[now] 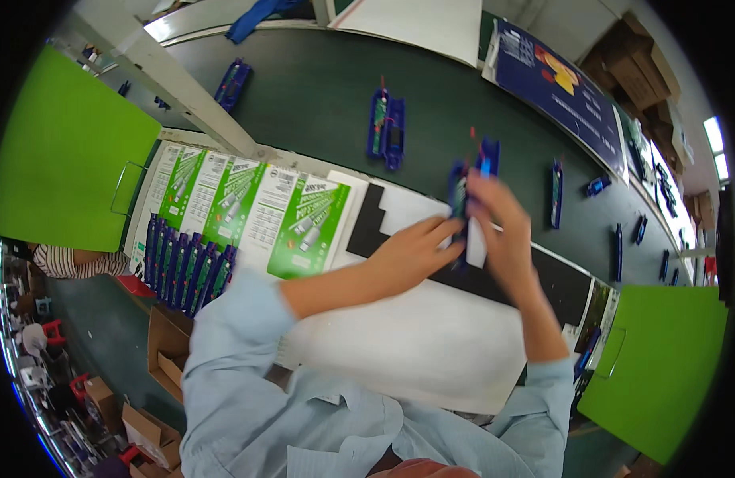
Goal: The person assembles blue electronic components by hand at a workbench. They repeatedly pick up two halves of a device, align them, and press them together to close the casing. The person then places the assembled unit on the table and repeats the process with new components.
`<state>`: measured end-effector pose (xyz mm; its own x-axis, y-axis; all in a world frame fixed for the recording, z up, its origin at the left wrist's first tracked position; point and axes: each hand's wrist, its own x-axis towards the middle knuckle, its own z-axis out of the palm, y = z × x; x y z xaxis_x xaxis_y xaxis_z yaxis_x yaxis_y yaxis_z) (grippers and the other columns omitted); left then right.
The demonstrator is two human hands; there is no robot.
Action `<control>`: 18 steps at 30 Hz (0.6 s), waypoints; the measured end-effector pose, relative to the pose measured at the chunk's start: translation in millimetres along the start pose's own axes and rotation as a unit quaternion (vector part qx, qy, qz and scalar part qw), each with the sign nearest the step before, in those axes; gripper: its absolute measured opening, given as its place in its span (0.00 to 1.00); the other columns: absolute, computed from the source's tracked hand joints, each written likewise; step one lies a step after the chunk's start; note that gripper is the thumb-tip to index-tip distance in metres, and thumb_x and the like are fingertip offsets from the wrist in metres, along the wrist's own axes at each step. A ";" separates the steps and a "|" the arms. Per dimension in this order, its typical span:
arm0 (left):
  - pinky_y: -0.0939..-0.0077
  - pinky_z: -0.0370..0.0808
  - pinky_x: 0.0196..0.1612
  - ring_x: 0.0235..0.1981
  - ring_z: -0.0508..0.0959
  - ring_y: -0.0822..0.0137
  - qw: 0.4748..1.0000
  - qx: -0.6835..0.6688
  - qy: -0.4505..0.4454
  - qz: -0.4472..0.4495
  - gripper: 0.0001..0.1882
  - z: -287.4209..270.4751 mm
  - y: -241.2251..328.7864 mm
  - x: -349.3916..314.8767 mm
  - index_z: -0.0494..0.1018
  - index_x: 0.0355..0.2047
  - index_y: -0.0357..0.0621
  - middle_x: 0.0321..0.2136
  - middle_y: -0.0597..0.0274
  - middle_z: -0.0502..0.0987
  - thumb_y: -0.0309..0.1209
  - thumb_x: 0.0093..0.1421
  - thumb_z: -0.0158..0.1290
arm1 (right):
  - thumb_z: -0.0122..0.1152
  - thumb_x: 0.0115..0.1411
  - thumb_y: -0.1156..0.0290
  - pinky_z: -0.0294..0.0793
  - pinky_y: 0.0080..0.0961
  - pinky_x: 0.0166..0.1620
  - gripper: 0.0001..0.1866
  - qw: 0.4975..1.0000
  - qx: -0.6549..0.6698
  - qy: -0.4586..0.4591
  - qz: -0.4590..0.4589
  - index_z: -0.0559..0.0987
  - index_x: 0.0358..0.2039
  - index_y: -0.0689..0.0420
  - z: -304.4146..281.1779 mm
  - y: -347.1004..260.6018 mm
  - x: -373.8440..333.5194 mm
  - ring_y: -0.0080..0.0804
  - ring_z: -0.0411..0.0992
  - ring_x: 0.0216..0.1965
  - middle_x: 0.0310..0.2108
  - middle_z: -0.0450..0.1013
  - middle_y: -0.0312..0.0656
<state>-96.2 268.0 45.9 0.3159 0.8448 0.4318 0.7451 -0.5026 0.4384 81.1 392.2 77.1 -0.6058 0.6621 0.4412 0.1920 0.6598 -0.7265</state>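
In front of me, both hands are on an open blue plastic casing (457, 191) with a green circuit board inside and a thin red piece sticking up at its far end. My left hand (411, 253) comes in from the left, its fingers closed on the casing's near end. Over the right side curls my right hand (503, 223), thumb and fingers pressed to the casing. Motion blurs the fingertips and part of the casing. A small white strip (476, 244) shows just under my right palm. Below lie a black sheet (495, 280) and a white work surface (415, 342).
Another open blue casing (386, 127) lies on the dark green belt (304, 103), with several more farther right. Printed green-and-white sheets (308, 227) and a row of blue casings (184, 267) are at left. Green panels (72, 151) flank both sides; a post (176, 84) stands at left.
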 end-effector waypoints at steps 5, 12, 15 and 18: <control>0.59 0.75 0.67 0.63 0.76 0.46 0.993 -0.050 -0.106 -0.017 0.29 -30.9 95.2 -151.5 0.75 0.63 0.43 0.62 0.48 0.74 0.25 0.59 0.59 | 0.77 0.56 0.75 0.84 0.33 0.43 0.18 0.995 -0.004 -0.093 -0.020 0.86 0.48 0.56 31.3 -86.5 -208.6 0.37 0.84 0.42 0.55 0.82 0.47; 0.55 0.76 0.61 0.60 0.77 0.48 0.989 -0.003 -0.091 -0.119 0.28 -41.9 78.8 -152.2 0.75 0.62 0.42 0.63 0.47 0.74 0.24 0.59 0.60 | 0.76 0.59 0.75 0.83 0.30 0.37 0.22 0.991 -0.003 -0.122 0.063 0.82 0.55 0.58 32.4 -57.9 -149.7 0.39 0.82 0.36 0.53 0.79 0.52; 0.53 0.67 0.68 0.66 0.72 0.47 0.982 0.064 0.006 -0.180 0.28 -49.0 24.9 -103.8 0.75 0.62 0.44 0.68 0.53 0.71 0.29 0.61 0.66 | 0.69 0.64 0.71 0.79 0.44 0.50 0.16 0.994 -0.056 -0.088 0.023 0.82 0.51 0.62 72.3 -14.7 -54.8 0.48 0.77 0.45 0.46 0.76 0.50; 0.53 0.63 0.70 0.68 0.70 0.52 0.961 0.133 0.025 -0.242 0.33 -23.6 -11.3 -107.3 0.74 0.62 0.43 0.68 0.56 0.71 0.35 0.57 0.70 | 0.69 0.64 0.70 0.77 0.43 0.52 0.17 0.986 -0.105 -0.127 -0.015 0.82 0.52 0.63 128.7 18.2 -28.0 0.50 0.75 0.49 0.48 0.74 0.53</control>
<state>-152.4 178.7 13.2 -0.1282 0.9547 0.2684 0.9236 0.0163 0.3831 2.2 339.9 -16.3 -0.7822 0.5480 0.2962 0.3096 0.7546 -0.5785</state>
